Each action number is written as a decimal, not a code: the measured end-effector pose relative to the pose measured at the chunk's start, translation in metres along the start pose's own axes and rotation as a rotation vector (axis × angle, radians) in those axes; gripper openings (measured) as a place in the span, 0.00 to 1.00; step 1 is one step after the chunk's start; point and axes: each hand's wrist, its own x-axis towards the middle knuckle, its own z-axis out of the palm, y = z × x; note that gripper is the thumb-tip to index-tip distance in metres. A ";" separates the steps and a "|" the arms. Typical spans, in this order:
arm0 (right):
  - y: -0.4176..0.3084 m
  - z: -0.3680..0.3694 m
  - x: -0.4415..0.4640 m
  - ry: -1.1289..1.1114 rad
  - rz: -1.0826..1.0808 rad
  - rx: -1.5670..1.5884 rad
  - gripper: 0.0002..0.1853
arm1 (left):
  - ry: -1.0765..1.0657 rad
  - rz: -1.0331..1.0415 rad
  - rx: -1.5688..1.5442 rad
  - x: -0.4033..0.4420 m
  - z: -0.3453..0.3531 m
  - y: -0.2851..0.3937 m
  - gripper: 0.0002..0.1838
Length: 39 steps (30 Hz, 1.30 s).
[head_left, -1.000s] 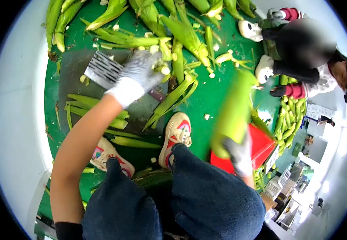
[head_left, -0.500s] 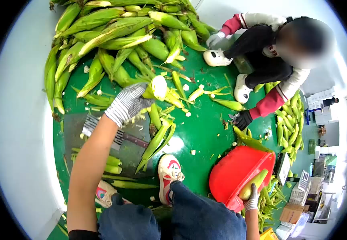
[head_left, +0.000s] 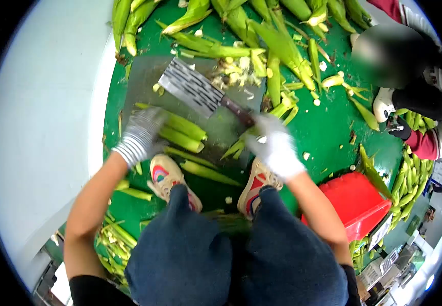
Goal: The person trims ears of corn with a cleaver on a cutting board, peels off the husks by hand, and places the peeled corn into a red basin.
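Note:
My left hand (head_left: 145,128), in a striped grey-white glove, is over the left end of cut green corn husks (head_left: 182,133) on a dark cutting mat (head_left: 144,76). Motion smears its fingers, so its grip is unclear. A cleaver (head_left: 193,87) lies flat on the mat, its blade to the upper left. Beside the end of its brown handle is my right hand (head_left: 276,148), in a pale glove; blur hides whether the fingers touch the handle. Husk strips (head_left: 237,147) lie near that hand, and chopped corn bits (head_left: 238,71) are scattered at the mat's upper edge.
Unhusked corn ears (head_left: 236,23) lie along the top of the green floor (head_left: 328,127). A red basin (head_left: 356,199) stands right of my right forearm. A co-worker (head_left: 425,97) crouches at upper right, near piled corn (head_left: 414,176). Husks (head_left: 114,245) gather at lower left.
My right hand has left the corn ear at the red basin and come to the cleaver handle. My left hand has moved down from the cut corn to the husks. The view has shifted.

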 end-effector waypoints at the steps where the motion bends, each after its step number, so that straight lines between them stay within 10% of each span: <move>1: -0.001 0.036 0.038 -0.083 -0.051 -0.070 0.22 | 0.018 0.083 0.079 0.013 0.007 0.018 0.43; 4: -0.003 0.099 0.115 -0.394 0.147 -0.181 0.27 | -0.061 -0.076 -0.062 0.035 0.028 0.027 0.38; 9: -0.030 0.112 0.124 -0.632 0.282 0.057 0.33 | 0.449 -0.532 -0.233 -0.055 0.110 -0.023 0.23; 16: -0.036 0.135 0.114 -0.571 0.229 0.075 0.28 | -0.236 -1.176 -0.188 -0.238 0.191 -0.080 0.40; 20: -0.017 0.112 0.146 -0.447 0.280 0.585 0.22 | 0.337 -0.815 -0.320 -0.162 0.107 -0.094 0.31; 25: 0.041 0.080 0.099 0.070 0.431 0.315 0.24 | 0.651 -0.271 -0.226 0.059 -0.055 -0.083 0.27; 28: 0.089 0.063 0.044 0.266 0.506 0.464 0.21 | 0.597 -0.206 -0.075 0.183 -0.094 -0.076 0.30; 32: 0.125 0.036 -0.008 0.473 0.670 0.575 0.13 | 0.009 -0.476 -0.242 0.283 -0.098 -0.085 0.29; 39: 0.073 -0.030 -0.026 0.173 0.754 0.855 0.22 | 0.092 -0.522 -0.253 0.105 -0.050 -0.026 0.26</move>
